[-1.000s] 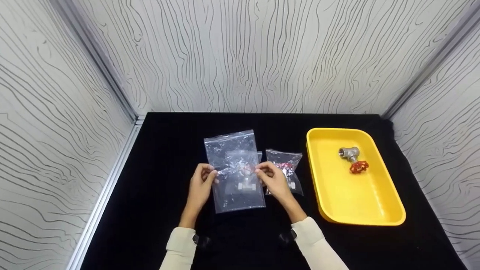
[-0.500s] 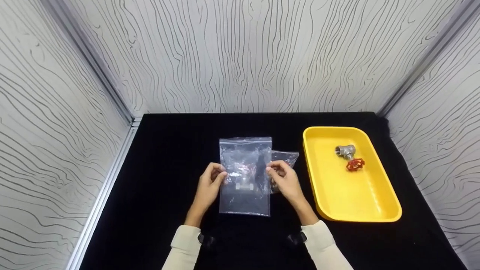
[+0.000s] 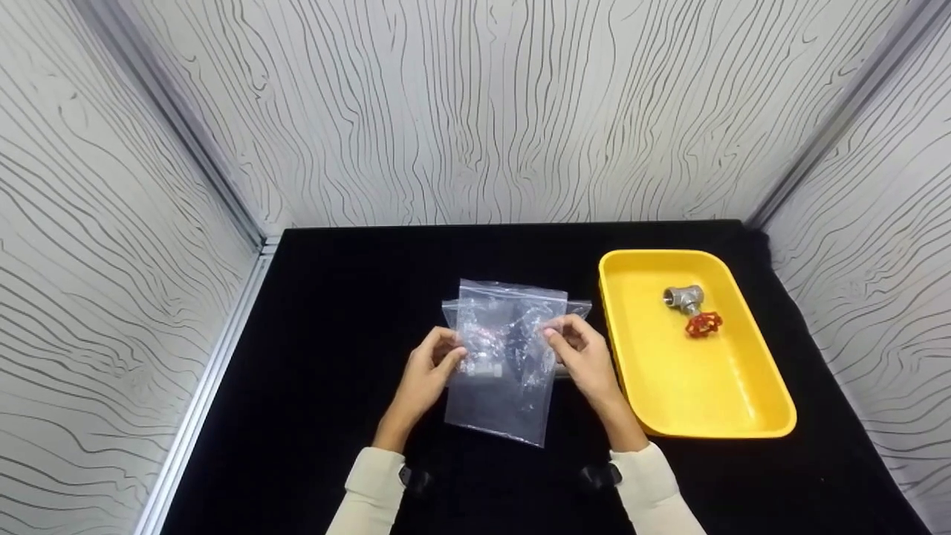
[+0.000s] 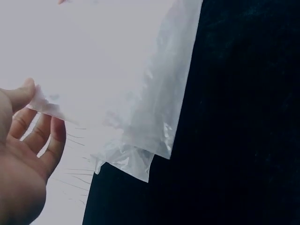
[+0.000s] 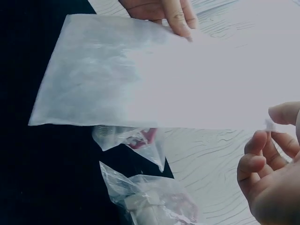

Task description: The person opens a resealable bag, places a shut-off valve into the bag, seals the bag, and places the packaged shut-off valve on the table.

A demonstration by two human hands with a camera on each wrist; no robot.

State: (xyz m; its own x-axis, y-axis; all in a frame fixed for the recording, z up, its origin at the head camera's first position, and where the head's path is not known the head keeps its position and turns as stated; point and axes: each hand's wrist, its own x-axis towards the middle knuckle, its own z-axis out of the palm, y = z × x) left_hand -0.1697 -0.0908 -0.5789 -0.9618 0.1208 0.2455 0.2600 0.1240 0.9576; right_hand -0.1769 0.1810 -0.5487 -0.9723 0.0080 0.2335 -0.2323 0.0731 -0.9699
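A clear zip bag (image 3: pixel 498 409) is held up flat between both hands, its zip edge toward the back wall. My left hand (image 3: pixel 427 371) pinches its left edge, and my right hand (image 3: pixel 587 360) pinches its right edge. In the right wrist view the right hand (image 5: pixel 274 164) has thumb and fingertips on the bag's edge (image 5: pixel 89 75). Behind and below the held bag lie two filled bags, mostly covered in the head view; the right wrist view shows one with a red part (image 5: pixel 145 138) and another (image 5: pixel 154 204) with a pale metal-like part.
A yellow tray (image 3: pixel 698 409) stands at the right, close to the right hand. In it lies a metal valve (image 3: pixel 685 297) with a red handwheel (image 3: pixel 703 324). Patterned panels (image 3: pixel 475 111) border the black tabletop (image 3: pixel 334 297) at the back and sides.
Both hands have moved to the right with the clear bag, which now tilts and covers more of the right-hand filled bag. Both hands still pinch it.
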